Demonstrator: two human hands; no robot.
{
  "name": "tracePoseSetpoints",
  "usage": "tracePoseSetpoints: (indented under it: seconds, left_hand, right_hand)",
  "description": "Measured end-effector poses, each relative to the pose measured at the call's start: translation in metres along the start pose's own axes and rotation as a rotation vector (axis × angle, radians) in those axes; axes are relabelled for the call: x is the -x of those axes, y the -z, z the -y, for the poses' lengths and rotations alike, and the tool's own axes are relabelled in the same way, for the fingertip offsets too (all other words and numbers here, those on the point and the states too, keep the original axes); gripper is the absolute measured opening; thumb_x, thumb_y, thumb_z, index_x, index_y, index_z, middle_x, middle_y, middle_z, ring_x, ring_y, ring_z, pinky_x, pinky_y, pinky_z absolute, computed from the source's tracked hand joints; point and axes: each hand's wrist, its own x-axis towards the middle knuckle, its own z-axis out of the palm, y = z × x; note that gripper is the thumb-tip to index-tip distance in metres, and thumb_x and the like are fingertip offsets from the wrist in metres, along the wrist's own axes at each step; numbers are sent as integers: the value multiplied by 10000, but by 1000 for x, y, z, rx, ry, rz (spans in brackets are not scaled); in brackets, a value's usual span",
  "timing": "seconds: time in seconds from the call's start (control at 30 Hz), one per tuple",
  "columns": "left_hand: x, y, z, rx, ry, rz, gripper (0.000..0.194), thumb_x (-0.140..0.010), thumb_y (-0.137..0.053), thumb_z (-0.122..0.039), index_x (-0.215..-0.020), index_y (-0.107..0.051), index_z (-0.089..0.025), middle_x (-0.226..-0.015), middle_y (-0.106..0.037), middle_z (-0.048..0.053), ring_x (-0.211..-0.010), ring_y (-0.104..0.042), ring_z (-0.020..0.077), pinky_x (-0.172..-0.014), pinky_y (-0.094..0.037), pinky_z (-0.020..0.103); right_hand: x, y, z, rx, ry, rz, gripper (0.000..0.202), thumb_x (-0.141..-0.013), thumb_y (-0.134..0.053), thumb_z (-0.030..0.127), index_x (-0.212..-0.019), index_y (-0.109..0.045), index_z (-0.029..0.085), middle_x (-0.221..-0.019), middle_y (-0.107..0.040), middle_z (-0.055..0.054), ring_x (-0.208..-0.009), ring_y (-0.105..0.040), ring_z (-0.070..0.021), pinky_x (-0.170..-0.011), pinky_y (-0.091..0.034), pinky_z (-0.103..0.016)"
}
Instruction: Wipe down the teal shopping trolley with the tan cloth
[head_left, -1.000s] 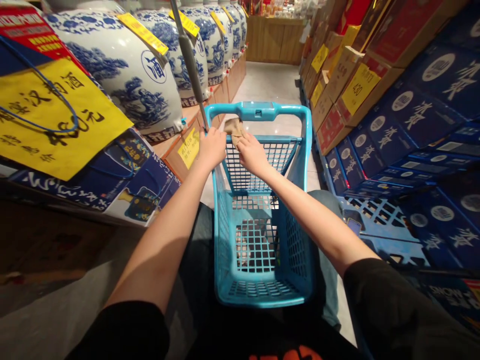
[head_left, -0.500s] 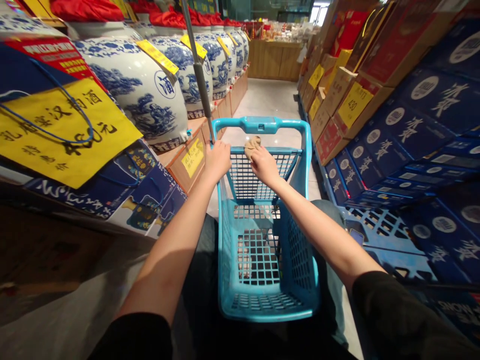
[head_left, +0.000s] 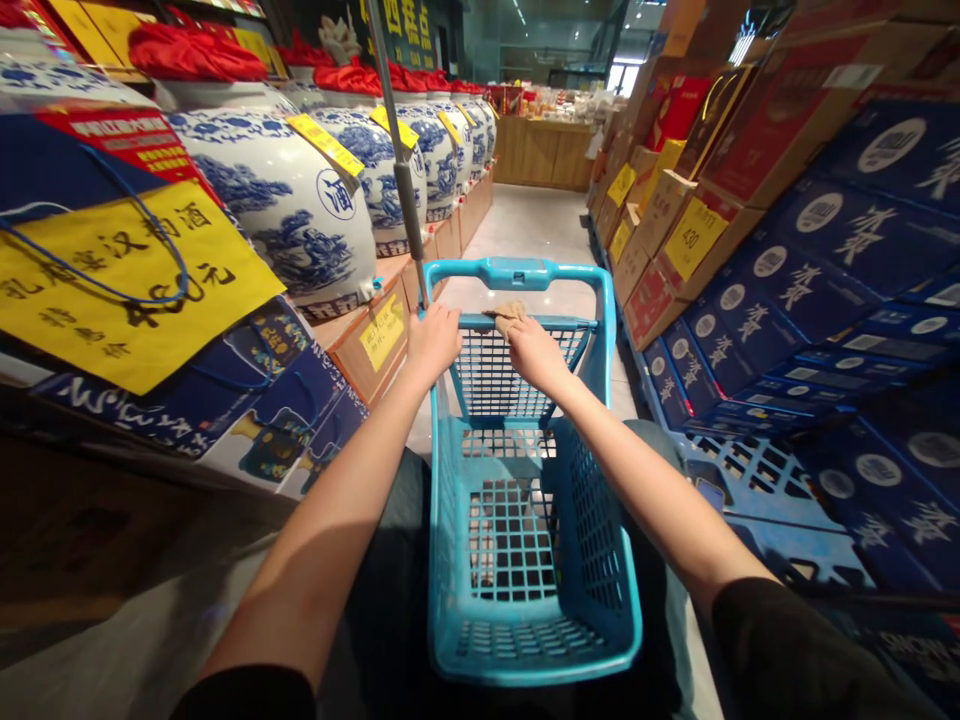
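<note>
The single view looks from the wearer's head, forward and steeply down over both forearms into the nearby blue basket [head_left: 444,640], with wide, stretched edges, and on along the aisle floor [head_left: 536,215] to the far wooden counter [head_left: 540,152], sharing its scene with no second view.

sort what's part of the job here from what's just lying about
In the job:
blue basket, rim held by the left hand
tan cloth, held by the right hand at the back panel's top edge

Just about:
blue-and-white jars
blue cartons
yellow price signs
wooden counter
</note>
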Motion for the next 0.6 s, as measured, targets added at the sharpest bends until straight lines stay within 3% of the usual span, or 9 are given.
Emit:
tracePoseSetpoints:
  seconds: [0.2, 0.33, 0.47, 0.6]
  left_hand:
    - [0, 7, -4, 3, 85, 71, 498, -1020, -419, -154, -1422, -712, -135, -1428, -722, 252, -1477, -559, 394, -1117, -539, 627]
    - [-6, 7, -5, 5, 108, 54, 510, -1004, -409, -139, -1407, -721, -133, -1405, -724, 265, -1463, -554, 413, -1116, -523, 629]
    - [-10, 6, -6, -10, 120, 36, 519, -999, -382, -133, -1395, -717, -110, -1378, -731, 284, -1443, -556, 426, -1116, -500, 642]
    - [-13, 3, 0, -3, 150, 26, 535, -996, -379, -151, -1408, -713, -79, -1398, -720, 305, -1461, -550, 435, -1137, -483, 654]
  right_hand:
    - [20, -1, -34, -72, -34, -15, 689, -906, -408, -54, -1536, -635, 108, -1532, -676, -199, -1574, -515, -329, -1369, -347, -613]
    - [8, -13, -49, -117, -17, -28, 704, -914, -376, -54, -1542, -630, 138, -1524, -673, -182, -1590, -495, -297, -1397, -287, -605]
    - [-8, -21, -65, -154, 50, -13, 730, -910, -369, -54, -1591, -581, 99, -1573, -633, -204, -1612, -471, -296, -1407, -259, -600]
    - [-20, -27, -78, -207, 120, -19, 757, -909, -368, -55, -1604, -579, 157, -1613, -619, -170, -1644, -431, -261, -1416, -247, -590]
